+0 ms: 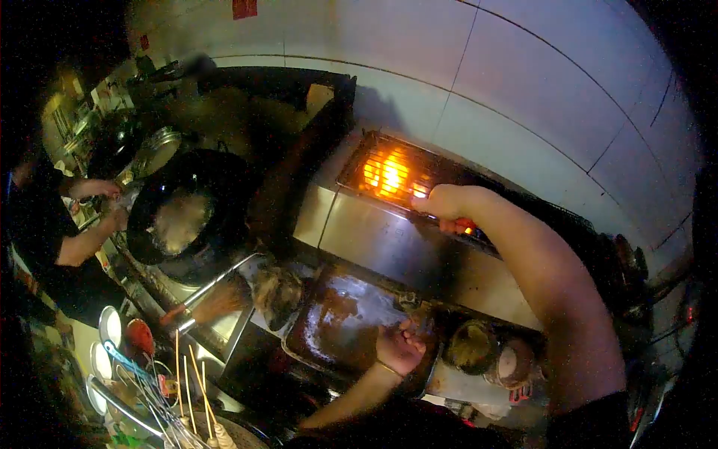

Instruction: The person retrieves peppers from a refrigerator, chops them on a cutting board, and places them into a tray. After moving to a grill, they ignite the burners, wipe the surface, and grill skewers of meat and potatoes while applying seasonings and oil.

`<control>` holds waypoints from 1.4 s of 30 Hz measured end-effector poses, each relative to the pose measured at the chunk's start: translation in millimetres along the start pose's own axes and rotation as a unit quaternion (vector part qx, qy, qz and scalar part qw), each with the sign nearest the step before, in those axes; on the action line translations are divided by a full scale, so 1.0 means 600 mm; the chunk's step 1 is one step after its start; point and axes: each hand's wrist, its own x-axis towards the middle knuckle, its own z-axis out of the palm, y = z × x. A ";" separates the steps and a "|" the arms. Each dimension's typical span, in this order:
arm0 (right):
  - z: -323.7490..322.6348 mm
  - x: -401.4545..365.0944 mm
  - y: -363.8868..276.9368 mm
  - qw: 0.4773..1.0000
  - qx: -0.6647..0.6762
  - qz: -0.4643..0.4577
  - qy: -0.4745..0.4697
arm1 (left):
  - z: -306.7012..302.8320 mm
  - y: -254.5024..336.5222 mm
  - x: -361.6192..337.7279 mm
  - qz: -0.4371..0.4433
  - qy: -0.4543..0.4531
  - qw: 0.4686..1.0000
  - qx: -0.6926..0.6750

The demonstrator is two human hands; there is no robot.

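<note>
My right hand (449,207) reaches over the near edge of a long metal grill (404,228), its fingers closed at the wire grate (428,188). What they grip, if anything, is hidden. Bright orange flame (389,173) glows under the grate just left of that hand. Lower down, my left hand (402,346) is held over the right part of a stained metal tray (329,318), fingers curled in. I cannot make out whether anything is inside them.
At left, a person (56,224) works at a large black wok (187,213) with pale contents. A brush (224,299) lies near the tray's left side. Jars (473,346) stand to the right. Skewers (198,374) and ladles (110,325) stick up at lower left. A tiled wall (523,97) runs behind the grill.
</note>
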 end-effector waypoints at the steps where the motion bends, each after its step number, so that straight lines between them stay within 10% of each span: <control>1: -0.007 0.003 0.003 1.000 -0.018 0.002 -0.010 | 0.000 -0.002 -0.002 0.008 0.006 1.000 0.013; 11: -0.087 -0.169 0.099 0.995 0.065 -0.029 -0.067 | -0.012 -0.020 0.003 -0.007 0.032 0.999 -0.008; 20: -0.056 -0.390 0.422 0.822 0.430 -0.032 0.373 | -0.032 -0.043 0.024 -0.049 -0.016 0.994 0.097; 23: -0.026 -0.508 0.626 0.759 0.420 -0.015 0.497 | -0.039 -0.054 0.017 -0.129 -0.103 0.984 0.068; 27: 0.062 -0.755 0.831 0.704 0.261 0.057 0.658 | -0.063 -0.074 0.002 -0.070 0.044 0.982 0.173; 30: 0.201 -0.955 0.982 0.645 -0.107 0.308 0.691 | -0.150 -0.034 0.060 0.005 0.037 0.958 0.284; 34: 0.340 -1.122 0.970 0.615 -0.008 0.562 0.553 | -0.159 -0.008 0.105 -0.144 -0.121 0.926 0.328; 38: 0.442 -1.148 0.987 0.636 -0.014 0.537 0.554 | -0.131 -0.078 0.087 -0.238 -0.204 0.906 0.284; 42: 0.445 -1.116 0.990 0.672 -0.073 0.467 0.570 | -0.085 -0.228 0.050 -0.017 0.038 0.922 0.386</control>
